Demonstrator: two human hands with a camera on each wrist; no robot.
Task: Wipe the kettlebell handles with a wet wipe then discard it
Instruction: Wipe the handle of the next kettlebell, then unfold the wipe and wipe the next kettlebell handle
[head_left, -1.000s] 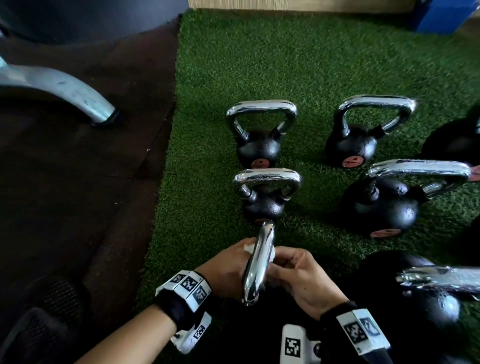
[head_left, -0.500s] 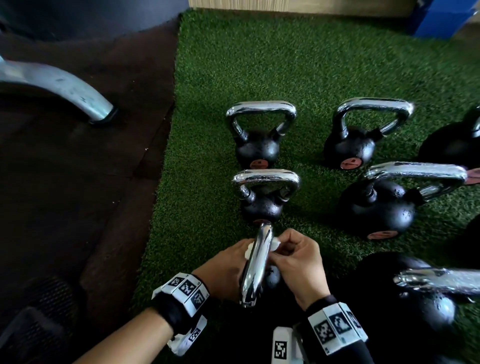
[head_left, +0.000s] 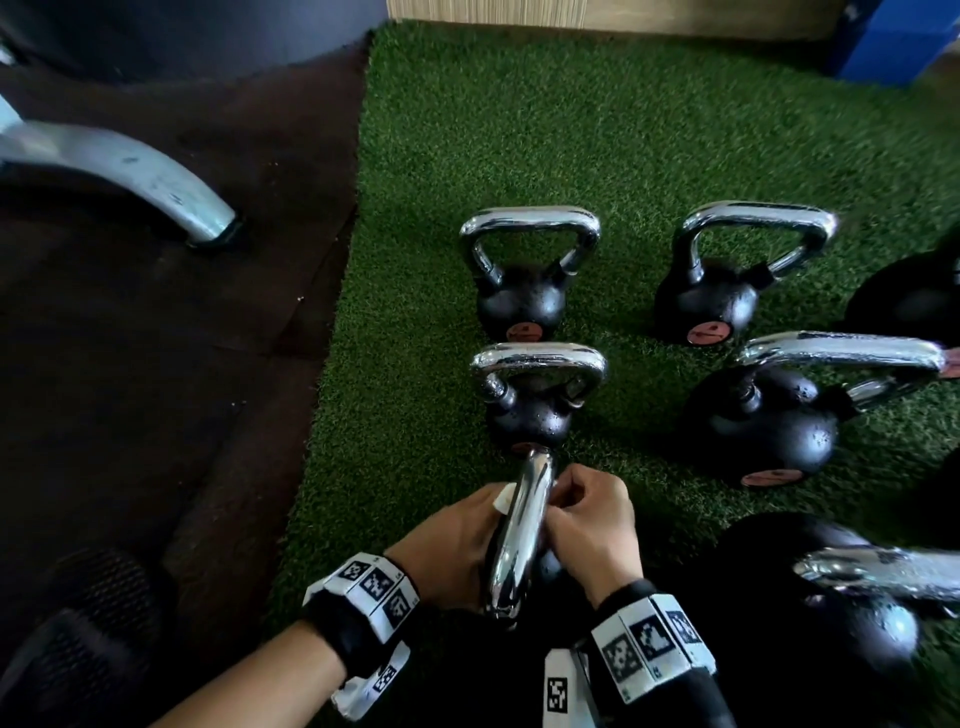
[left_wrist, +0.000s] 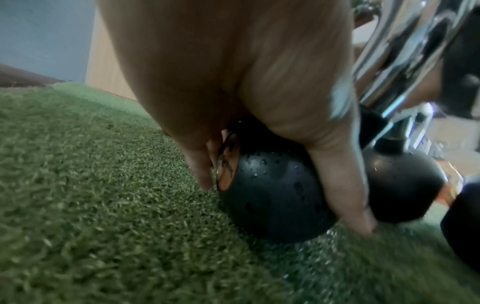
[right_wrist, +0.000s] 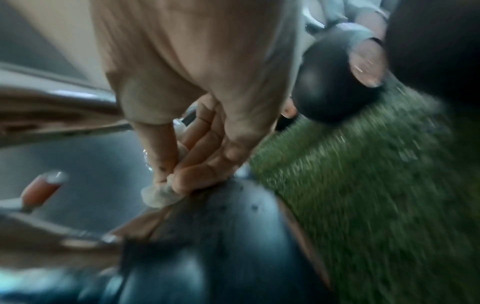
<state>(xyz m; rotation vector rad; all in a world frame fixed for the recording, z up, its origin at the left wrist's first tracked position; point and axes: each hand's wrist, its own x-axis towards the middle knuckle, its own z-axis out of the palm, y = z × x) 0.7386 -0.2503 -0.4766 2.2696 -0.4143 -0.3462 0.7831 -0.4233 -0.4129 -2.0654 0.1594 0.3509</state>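
Note:
The nearest kettlebell stands on the green turf, its chrome handle (head_left: 519, 540) seen edge-on between my hands. My left hand (head_left: 452, 540) is on the handle's left side. In the left wrist view its thumb and fingers (left_wrist: 345, 195) reach down either side of the black ball (left_wrist: 272, 201). My right hand (head_left: 587, 525) is on the right side of the handle and pinches the white wet wipe (right_wrist: 161, 195) between thumb and fingers. A corner of the wipe (head_left: 504, 499) also shows at my left fingertips.
Several more black kettlebells stand ahead (head_left: 524, 306) and to the right (head_left: 758, 421) on the turf (head_left: 571, 130). Dark rubber flooring (head_left: 156, 364) lies to the left, with a grey machine foot (head_left: 135, 176) on it. A blue box (head_left: 898, 41) sits at the far right.
Both hands have slid away from me along the chrome handle toward its far end, carrying the wipe with them. The other kettlebells have not moved.

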